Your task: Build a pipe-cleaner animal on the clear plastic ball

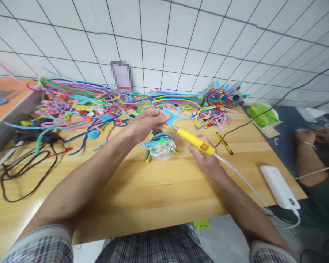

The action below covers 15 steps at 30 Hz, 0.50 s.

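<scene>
Light-blue fuzzy piece (171, 116): pinched between thumb and fingertips of left hand (146, 124), raised above wooden table (142, 190), just over a small multicoloured craft figure (160, 147) resting on the tabletop. Left hand clenched on the piece, forearm reaching in from lower left.

Yellow glue pen (196, 141): grasped in right hand (207, 159), fingers wrapped round the barrel, metal tip angled up and left, touching or almost touching the lower edge of the blue piece; cannot tell which. Clear glue stick (235, 171) trailing from the pen's back end along the right forearm.

Behind the hands, along the tiled wall (181, 33): sprawling heap of pipe cleaners (79, 102) in pink, purple, green, blue and yellow, spread across the far half of the table. At far right of the heap, a finished colourful piece with button-like eyes (224, 96). Near it, small scissors (204, 125) and a black-and-yellow tool (224, 143) lying flat, just beside the right hand.

Left edge: black cables (22, 171) looped on the table. Right edge: white power bank (279, 187) close to the table's corner, a green packet (263, 115) further back, black cord (263, 113) crossing over it.

Far right, off the table: another person's forearms and hands (312, 137), bracelet on one wrist, well apart from the work.
</scene>
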Each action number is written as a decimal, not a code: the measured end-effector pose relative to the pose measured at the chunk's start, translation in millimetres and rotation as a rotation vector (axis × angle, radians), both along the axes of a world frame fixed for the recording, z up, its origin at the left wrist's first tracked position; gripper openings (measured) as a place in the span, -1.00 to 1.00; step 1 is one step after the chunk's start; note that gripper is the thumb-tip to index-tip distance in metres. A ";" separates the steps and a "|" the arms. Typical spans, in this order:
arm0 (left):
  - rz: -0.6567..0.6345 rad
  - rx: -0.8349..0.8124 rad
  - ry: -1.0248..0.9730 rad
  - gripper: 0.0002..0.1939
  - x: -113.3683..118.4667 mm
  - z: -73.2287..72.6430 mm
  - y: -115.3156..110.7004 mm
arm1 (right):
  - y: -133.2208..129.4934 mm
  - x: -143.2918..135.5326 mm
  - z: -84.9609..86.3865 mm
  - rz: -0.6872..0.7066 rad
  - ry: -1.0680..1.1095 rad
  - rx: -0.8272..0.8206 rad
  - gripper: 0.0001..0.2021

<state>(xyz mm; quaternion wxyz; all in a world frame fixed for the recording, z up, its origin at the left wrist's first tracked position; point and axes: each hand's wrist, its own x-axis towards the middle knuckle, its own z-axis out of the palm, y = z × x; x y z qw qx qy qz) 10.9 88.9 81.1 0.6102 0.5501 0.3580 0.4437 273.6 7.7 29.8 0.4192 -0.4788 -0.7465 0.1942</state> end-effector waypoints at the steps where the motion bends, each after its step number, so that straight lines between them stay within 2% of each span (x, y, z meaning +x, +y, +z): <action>1: -0.002 -0.001 -0.001 -0.41 -0.3 0.4 -0.1 | -0.1 0.0 -0.5 -0.005 0.003 -0.005 -0.84; 15: 0.003 -0.010 -0.003 -0.43 -0.8 2.3 0.2 | 1.0 0.4 -4.8 -0.025 0.019 0.036 -0.83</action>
